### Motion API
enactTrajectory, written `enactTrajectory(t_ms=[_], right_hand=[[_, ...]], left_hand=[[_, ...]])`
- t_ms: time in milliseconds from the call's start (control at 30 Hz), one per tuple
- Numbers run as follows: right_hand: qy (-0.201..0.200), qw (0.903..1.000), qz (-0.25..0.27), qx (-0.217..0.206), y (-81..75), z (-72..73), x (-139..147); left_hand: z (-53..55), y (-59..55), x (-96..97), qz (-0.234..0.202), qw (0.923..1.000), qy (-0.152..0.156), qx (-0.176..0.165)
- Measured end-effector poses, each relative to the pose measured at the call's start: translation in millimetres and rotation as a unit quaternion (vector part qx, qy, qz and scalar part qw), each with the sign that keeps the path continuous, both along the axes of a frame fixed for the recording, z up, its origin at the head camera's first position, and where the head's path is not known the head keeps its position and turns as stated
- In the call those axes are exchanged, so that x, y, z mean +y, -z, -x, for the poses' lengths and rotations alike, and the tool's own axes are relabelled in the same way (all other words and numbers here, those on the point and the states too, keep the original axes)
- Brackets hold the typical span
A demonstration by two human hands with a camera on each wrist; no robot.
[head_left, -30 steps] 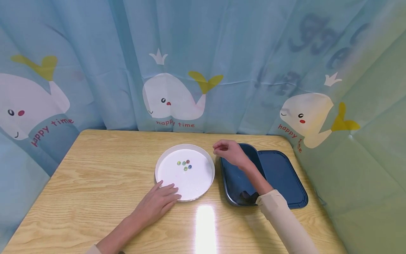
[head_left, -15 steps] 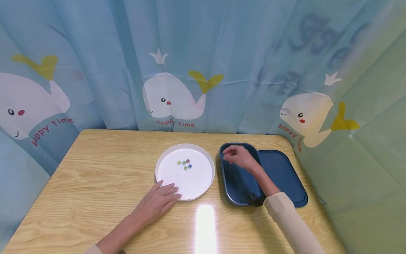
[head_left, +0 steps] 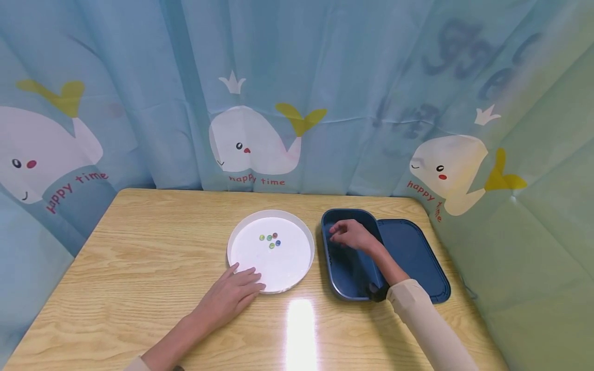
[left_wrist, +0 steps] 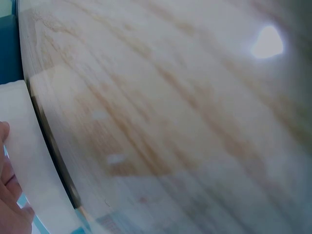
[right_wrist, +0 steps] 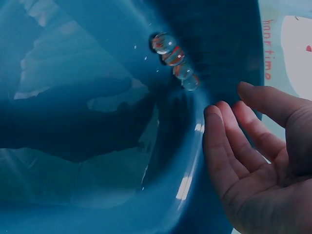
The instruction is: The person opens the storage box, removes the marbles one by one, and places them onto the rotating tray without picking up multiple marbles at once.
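My left hand (head_left: 228, 296) lies with spread fingers over the near-left rim of a round white tray (head_left: 250, 270). Several small glass marbles (head_left: 269, 238), green, red and blue, sit together in that tray. Above the far part of a deep dark blue box (head_left: 345, 275) is my right hand (head_left: 351, 234), its fingers bent loosely and its thumb apart from them, holding nothing. In the right wrist view, several clear marbles (right_wrist: 173, 56) with red streaks line up by the box wall; I cannot tell whether some are reflections. The left wrist view catches only some fingers (left_wrist: 10, 204) at the tray's rim.
A flat dark blue lid (head_left: 417, 257) lies to the right of the box, partly beneath or behind it. The wooden table (head_left: 153, 247) carries everything. A blue curtain (head_left: 260, 62) with whale prints hangs behind the table and at its sides.
My right hand has moved from beside the tray's right rim rightward and down over the blue box, and its fingers have loosened. The left hand and the marbles in the tray stay put.
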State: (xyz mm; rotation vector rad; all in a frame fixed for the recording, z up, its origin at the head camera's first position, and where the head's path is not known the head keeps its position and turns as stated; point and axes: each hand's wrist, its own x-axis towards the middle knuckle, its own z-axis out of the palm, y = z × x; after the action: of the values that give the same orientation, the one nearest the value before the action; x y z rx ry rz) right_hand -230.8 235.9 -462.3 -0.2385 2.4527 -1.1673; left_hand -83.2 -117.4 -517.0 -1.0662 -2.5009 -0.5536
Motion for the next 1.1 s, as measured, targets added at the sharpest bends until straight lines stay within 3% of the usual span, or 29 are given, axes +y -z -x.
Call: enactTrajectory(t_ms=[333,1100], right_hand=[[-0.036,0.9969,-0.06,-0.035,5.5,6.9,-4],[-0.072,0.9904,-0.116,-0.025,16.6,14.9,-12]], left_hand=[[-0.1,-1.6,-0.1,0.006,1.0,0.0,-0.007],[0.9,-0.9,-0.7,0.002,0.9999,0.001,-0.01]])
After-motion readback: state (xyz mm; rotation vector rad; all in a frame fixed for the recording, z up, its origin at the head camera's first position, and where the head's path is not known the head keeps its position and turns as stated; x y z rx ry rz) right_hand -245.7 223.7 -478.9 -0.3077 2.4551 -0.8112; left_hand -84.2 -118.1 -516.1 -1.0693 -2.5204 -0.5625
